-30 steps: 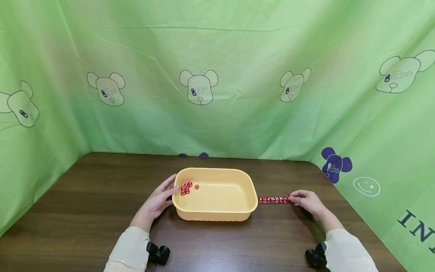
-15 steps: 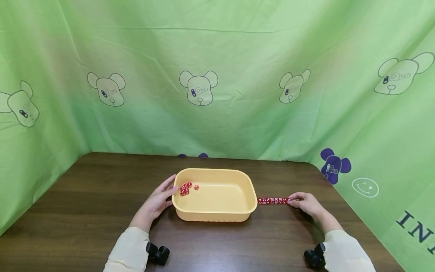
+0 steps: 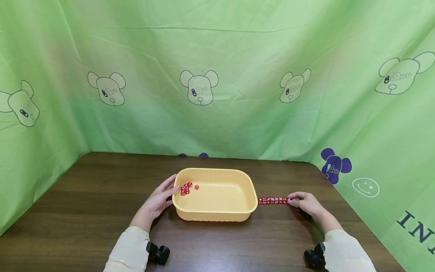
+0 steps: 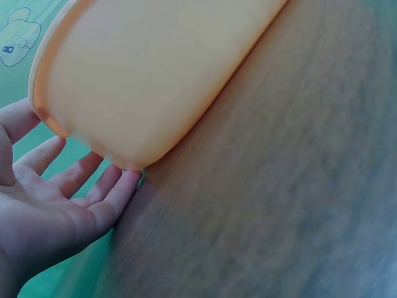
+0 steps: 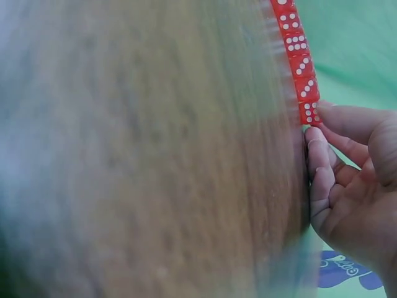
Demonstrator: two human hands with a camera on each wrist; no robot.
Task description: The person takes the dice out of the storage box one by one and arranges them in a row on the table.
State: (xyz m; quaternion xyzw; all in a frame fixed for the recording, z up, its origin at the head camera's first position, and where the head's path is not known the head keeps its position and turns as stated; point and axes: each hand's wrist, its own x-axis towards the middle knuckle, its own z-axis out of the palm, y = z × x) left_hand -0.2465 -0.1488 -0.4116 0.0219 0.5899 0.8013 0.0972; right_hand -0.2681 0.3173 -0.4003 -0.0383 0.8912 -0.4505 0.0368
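Thumb and forefinger of the right hand [image 3: 306, 202] pinch the end die [image 5: 308, 113] of the row [image 3: 273, 200], at the end away from the tub [image 3: 215, 216]. Holding the tub at its left end, the left hand [image 3: 158, 202] has its thumb over the rim and its fingertips against the outer wall. On the table [image 3: 102, 196], the row runs straight from beside the tub's right wall to the right hand; whether its near end touches that wall cannot be told, as the rim overhangs it. Inside the tub, a cluster of dice [image 3: 185, 189] sits by the left wall, with a single die [image 3: 196, 187] just beside it. For good work at the row's end, the pinch should stay light and low, with pressure running along the line of the dice: a sideways nudge would probably make the row buckle, and too hard a squeeze could twist the end die out of square. The left hand is best firm but still, since a shift of the tub to the right would likely bump the row's near end.
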